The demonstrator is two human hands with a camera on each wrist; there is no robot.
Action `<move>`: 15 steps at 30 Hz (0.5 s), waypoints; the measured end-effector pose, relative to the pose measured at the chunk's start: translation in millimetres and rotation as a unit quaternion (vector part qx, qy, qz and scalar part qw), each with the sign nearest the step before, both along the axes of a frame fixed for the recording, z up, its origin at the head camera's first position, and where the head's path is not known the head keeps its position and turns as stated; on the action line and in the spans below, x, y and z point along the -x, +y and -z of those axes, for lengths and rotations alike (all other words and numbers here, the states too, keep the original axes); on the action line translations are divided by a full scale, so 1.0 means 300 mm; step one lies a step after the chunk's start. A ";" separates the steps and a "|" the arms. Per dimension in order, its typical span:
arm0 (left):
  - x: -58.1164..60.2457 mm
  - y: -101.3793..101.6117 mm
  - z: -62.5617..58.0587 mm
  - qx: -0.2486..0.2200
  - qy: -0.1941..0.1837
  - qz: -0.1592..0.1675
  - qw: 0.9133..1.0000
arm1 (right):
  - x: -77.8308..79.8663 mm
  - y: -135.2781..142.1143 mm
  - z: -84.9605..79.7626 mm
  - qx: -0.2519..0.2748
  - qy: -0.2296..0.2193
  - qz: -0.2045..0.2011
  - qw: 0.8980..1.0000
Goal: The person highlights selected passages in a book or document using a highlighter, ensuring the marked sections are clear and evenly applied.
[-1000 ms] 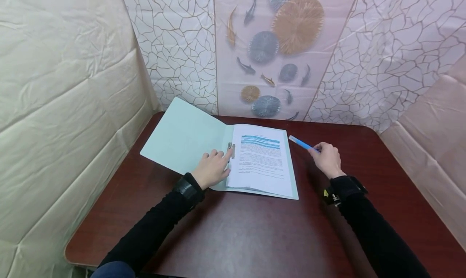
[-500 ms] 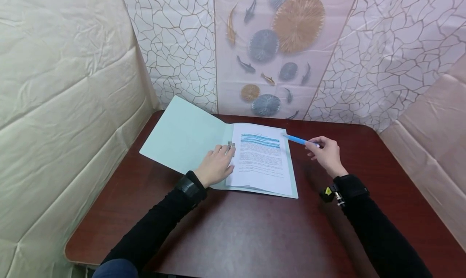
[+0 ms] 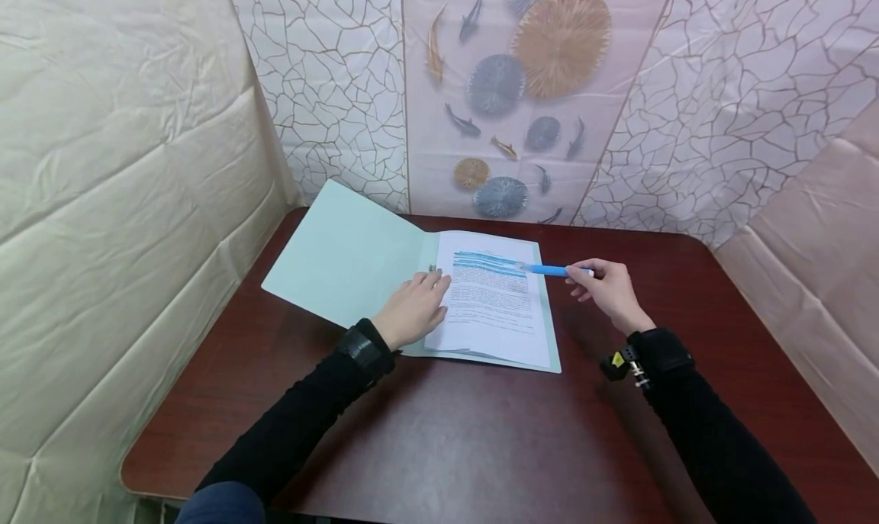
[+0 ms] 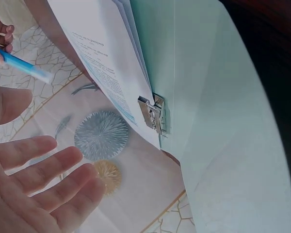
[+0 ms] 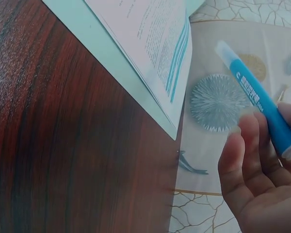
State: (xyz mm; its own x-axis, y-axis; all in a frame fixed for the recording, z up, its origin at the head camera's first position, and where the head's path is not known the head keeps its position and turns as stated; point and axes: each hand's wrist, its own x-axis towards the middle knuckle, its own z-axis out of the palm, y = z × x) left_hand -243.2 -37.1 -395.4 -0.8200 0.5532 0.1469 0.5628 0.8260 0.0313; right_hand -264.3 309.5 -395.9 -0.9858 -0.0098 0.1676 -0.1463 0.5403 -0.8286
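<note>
My right hand [image 3: 611, 291] pinches a blue highlighter [image 3: 549, 270] between thumb and fingers. Its clear cap is on, and that end points left over the upper part of the printed pages [image 3: 491, 333]. Blue highlighted lines [image 3: 474, 262] run across the top of the sheet. The pages lie in an open pale green folder [image 3: 350, 249], under a metal clip [image 4: 153, 112] at the spine. With fingers extended, my left hand [image 3: 412, 310] is over the pages' left margin, hiding most of the clip in the head view. Nothing is in its grasp in the left wrist view.
The folder lies on a dark red-brown wooden table [image 3: 467, 440]. Behind it hangs a patterned cloth [image 3: 497, 127] with fish and round leaf shapes. A cream cloth [image 3: 137, 165] stands along the left side and a pinkish one [image 3: 817, 226] on the right.
My right hand has brought the highlighter from beside the folder leftward over the page. My left hand has shifted slightly right, from the clip onto the page margin. The folder stays put.
</note>
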 end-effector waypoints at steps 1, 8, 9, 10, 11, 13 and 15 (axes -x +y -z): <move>0.001 0.002 0.000 0.001 -0.001 -0.001 1.000 | 0.000 -0.002 -0.001 -0.001 -0.002 -0.003 1.000; 0.012 0.018 0.002 0.008 0.005 -0.006 1.000 | 0.004 -0.016 -0.005 0.001 -0.013 -0.031 0.999; 0.013 0.020 0.002 0.008 0.005 -0.007 1.000 | 0.004 -0.018 -0.005 0.001 -0.014 -0.034 0.999; 0.014 0.023 0.002 0.008 0.005 -0.009 1.000 | 0.004 -0.020 -0.005 0.002 -0.014 -0.038 0.999; 0.016 0.025 0.002 0.009 0.005 -0.009 1.000 | 0.004 -0.021 -0.006 0.003 -0.013 -0.040 0.999; 0.019 0.031 0.002 0.004 0.003 -0.010 1.000 | 0.005 -0.024 -0.006 0.002 -0.013 -0.043 0.999; 0.021 0.037 0.001 0.004 0.002 -0.009 1.000 | 0.006 -0.030 -0.009 0.004 -0.014 -0.043 0.999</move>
